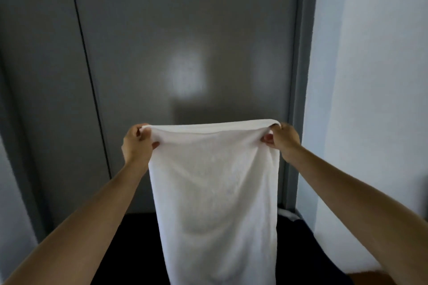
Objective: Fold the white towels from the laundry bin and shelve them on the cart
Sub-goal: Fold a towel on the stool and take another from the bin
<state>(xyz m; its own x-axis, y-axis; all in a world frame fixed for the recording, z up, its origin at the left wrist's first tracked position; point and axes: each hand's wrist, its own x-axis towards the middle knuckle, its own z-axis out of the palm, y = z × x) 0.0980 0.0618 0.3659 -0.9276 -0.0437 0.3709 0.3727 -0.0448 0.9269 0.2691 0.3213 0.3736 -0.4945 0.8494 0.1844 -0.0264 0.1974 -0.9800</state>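
Head view, left hand: the left hand (pixel 138 142) pinches the upper left corner of the white towel (pixel 215 192), fingers curled over the edge.
Head view, right hand: the right hand (pixel 281 139) pinches the upper right corner the same way; both arms are stretched out and set well apart.
Towel's place: it hangs in the air between the hands, top edge taut, in front of the grey door (pixel 185 30). Its lower end runs out of view over a dark surface (pixel 139 250).
Bin and cart: neither can be made out.
Risk, slip: each grip takes only a corner, so a shake could pull one free and the towel would drop.
Risk, skew: wrinkles fan from the right corner, so uneven tension may give a crooked fold.
Risk, drag: I can't see the hem, and it may catch below.
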